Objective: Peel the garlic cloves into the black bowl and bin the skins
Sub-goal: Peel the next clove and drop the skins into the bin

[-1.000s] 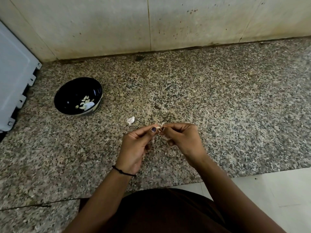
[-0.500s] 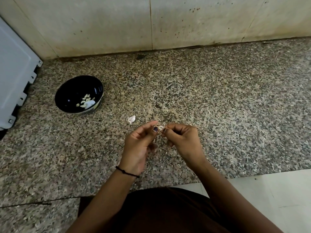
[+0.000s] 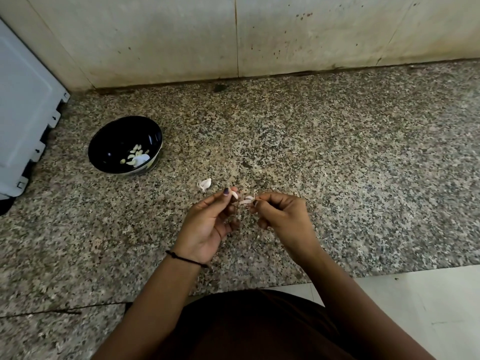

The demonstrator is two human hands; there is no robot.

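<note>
Above the speckled granite counter [image 3: 337,165], my left hand [image 3: 207,224] pinches a small pale garlic clove [image 3: 235,194] between thumb and fingertip. My right hand [image 3: 283,216] pinches a strip of thin pinkish-white skin [image 3: 246,200] just to the clove's right. The two hands are a little apart. The black bowl [image 3: 104,149] stands at the left on the counter with several peeled cloves [image 3: 136,154] and a white piece inside. One loose garlic piece [image 3: 205,183] lies on the counter just beyond my left hand.
A white appliance panel [image 3: 23,113] leans at the far left beside the bowl. A stained tiled wall [image 3: 233,35] closes the back of the counter. The counter's front edge and a pale floor [image 3: 428,307] show at the lower right. No bin is in view.
My hands were pressed together on the clove; now they have drawn slightly apart, the skin coming away in my right hand and the clove staying in my left.
</note>
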